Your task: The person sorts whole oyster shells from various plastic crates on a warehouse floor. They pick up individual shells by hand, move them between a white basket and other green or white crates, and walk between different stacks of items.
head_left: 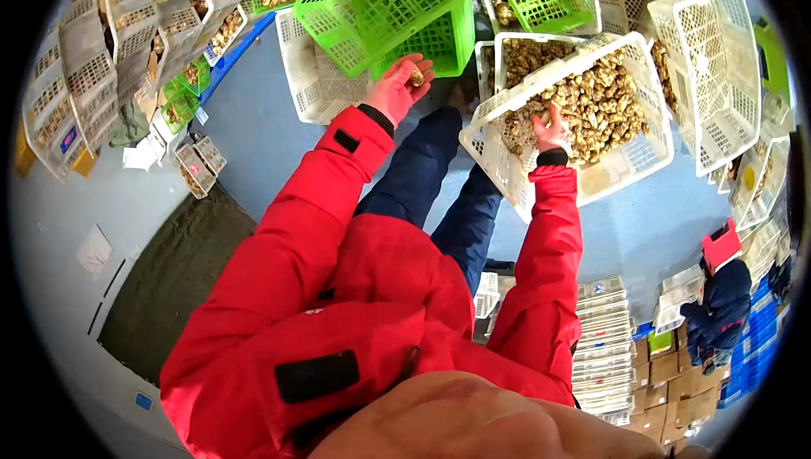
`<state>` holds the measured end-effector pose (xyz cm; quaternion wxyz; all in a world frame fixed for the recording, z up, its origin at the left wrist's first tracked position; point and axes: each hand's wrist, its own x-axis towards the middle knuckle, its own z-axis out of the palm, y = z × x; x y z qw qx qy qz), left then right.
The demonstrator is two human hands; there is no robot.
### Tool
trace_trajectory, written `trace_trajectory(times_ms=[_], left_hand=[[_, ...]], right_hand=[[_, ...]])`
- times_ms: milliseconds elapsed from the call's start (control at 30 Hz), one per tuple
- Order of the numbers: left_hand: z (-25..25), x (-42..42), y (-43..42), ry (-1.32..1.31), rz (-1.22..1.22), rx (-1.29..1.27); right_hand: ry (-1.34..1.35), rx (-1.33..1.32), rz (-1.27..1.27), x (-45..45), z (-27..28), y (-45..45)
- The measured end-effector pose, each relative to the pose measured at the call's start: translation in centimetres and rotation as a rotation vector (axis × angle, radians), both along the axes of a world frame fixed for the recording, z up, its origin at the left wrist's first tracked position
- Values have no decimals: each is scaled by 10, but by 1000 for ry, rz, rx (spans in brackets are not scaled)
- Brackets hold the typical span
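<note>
My left hand [404,89] is palm up beside the green baskets, its fingers curled loosely round a small brown-and-cream lumpy piece [416,77] that looks like a mushroom. Over the white crate my right hand [553,133] reaches down, thumb and forefinger close together on a similar piece at the edge of the heap. The many lumpy pieces [604,104] fill much of this tilted white plastic crate [629,182]. A green basket [338,24] with a stray piece in it stands tilted just above my left hand, partly covering another green basket [460,37].
A white crate [311,79] stands on the blue floor left of the green baskets. Another white crate [714,79] is upright at the right. Stacked crates [89,79] line the far left. A person [722,307] is at the lower right near cardboard boxes [676,387].
</note>
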<state>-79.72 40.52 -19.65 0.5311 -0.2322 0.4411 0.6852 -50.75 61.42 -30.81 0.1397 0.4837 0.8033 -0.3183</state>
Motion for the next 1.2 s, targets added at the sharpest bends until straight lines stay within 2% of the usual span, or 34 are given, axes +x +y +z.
trace_trajectory(times_ms=[67, 133, 200, 233, 300, 367, 400, 433, 533, 567, 600, 667, 733, 767, 833, 933, 967, 1000, 1033, 1067, 1133, 1167, 1200], left_hand=[[7, -2, -1, -28, 71, 59], [8, -11, -5, -38, 166, 172], [14, -26, -1, -31, 237, 204], [16, -34, -1, -60, 293, 286], [21, -49, -2, -65, 326, 292], [29, -61, 0, -15, 318, 201], [30, -65, 0, -23, 340, 234], [33, -67, -1, -33, 362, 267], [38, -71, 1, -48, 390, 284], [39, -71, 2, -60, 397, 286], [40, -70, 2, -72, 402, 289], [40, -68, 1, -83, 396, 339], [35, -67, 0, -84, 383, 370], [34, -65, 0, -63, 350, 357], [35, -58, -3, -19, 285, 328], [30, -43, -14, -76, 46, 267], [34, -33, -14, -149, 33, 206], [22, -22, -17, -267, 61, 281], [1, -16, -25, -366, 139, 383], [-16, -11, -33, -483, 213, 469], [-13, -21, -42, -556, 429, 317], [-13, -25, -48, -499, 430, 152], [-10, -11, -43, -447, 419, -16]], right_hand=[[31, -60, -35, 7, -10, -17], [208, -304, -275, -5, 17, -28], [182, -289, -188, 9, -16, -38], [199, -405, -229, 9, -18, -41], [235, -637, -315, 10, -22, -47], [320, -683, -352, 7, -22, -58], [364, -704, -369, 3, -19, -60], [201, -592, -227, 4, -12, -58], [57, -329, 124, 7, -8, -62], [156, -488, -76, 7, -6, -64], [231, -427, -26, 10, -13, -67], [381, -714, -448, 18, -8, -73], [320, -588, -376, 14, 5, -67], [192, -678, -434, 13, 5, -63], [148, -677, -394, 17, 10, -60], [2, -590, -249, -7, 42, -54], [-68, -547, -207, -10, 55, -52], [63, -628, -290, 14, 13, -59], [-77, -473, -167, 11, 27, -58], [40, -424, -128, 27, 10, -64], [-116, -382, -120, -2, 40, -54], [98, -357, -241, 24, -26, -60], [65, -322, -433, 25, 12, -45]])
